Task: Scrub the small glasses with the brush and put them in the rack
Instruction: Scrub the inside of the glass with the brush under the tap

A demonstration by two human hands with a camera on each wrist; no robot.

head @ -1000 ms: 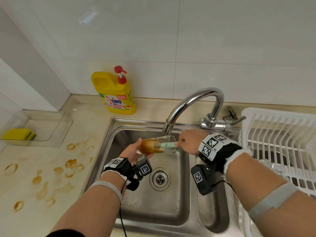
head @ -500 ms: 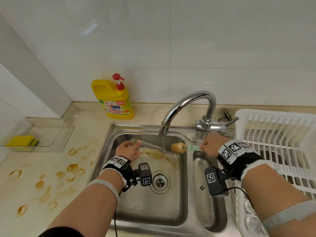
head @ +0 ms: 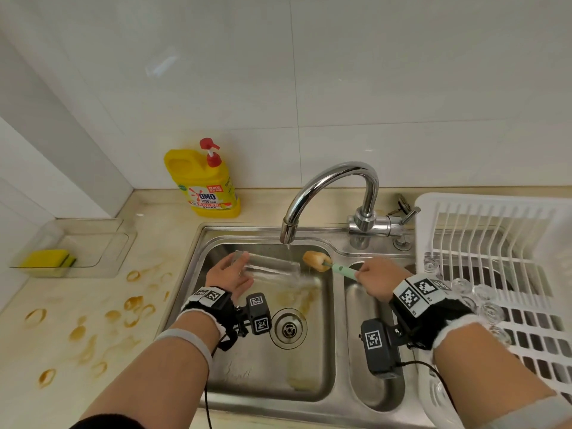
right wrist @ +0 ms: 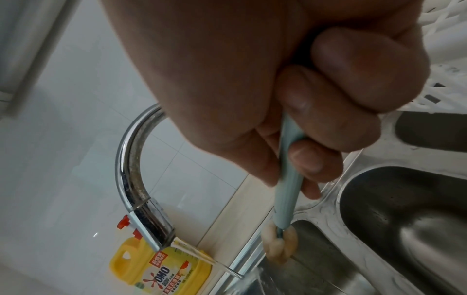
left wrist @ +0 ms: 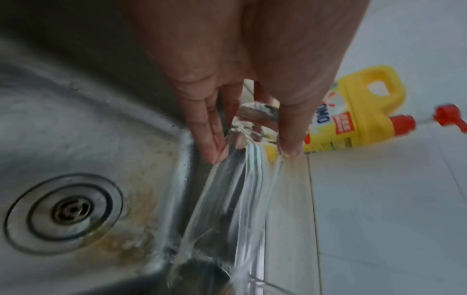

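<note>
A clear glass (head: pixel 268 267) lies on its side over the left sink basin, its mouth under the running tap (head: pixel 328 193). My left hand (head: pixel 230 275) holds it by the base, thumb and fingers (left wrist: pixel 209 127) pinching the bottom end of the glass (left wrist: pixel 242 179). My right hand (head: pixel 376 278) grips the green handle of the brush (head: pixel 337 267), whose stained foam head (head: pixel 315 260) hangs just right of the water stream, outside the glass. In the right wrist view the fingers wrap the brush handle (right wrist: pixel 288 179) and the foam head (right wrist: pixel 278 247) points at the basin.
A white dish rack (head: pixel 495 243) stands at the right, with several upturned small glasses (head: pixel 476 292) along its near side. A yellow detergent bottle (head: pixel 205 184) is behind the sink (head: pixel 216 305). Brown ring stains mark the counter (head: pixel 77 320); a yellow sponge (head: pixel 48 260) lies far left.
My right hand pulled the brush out of the glass and to the right. The brown liquid poured out into the basin; the glass now looks clear under running water.
</note>
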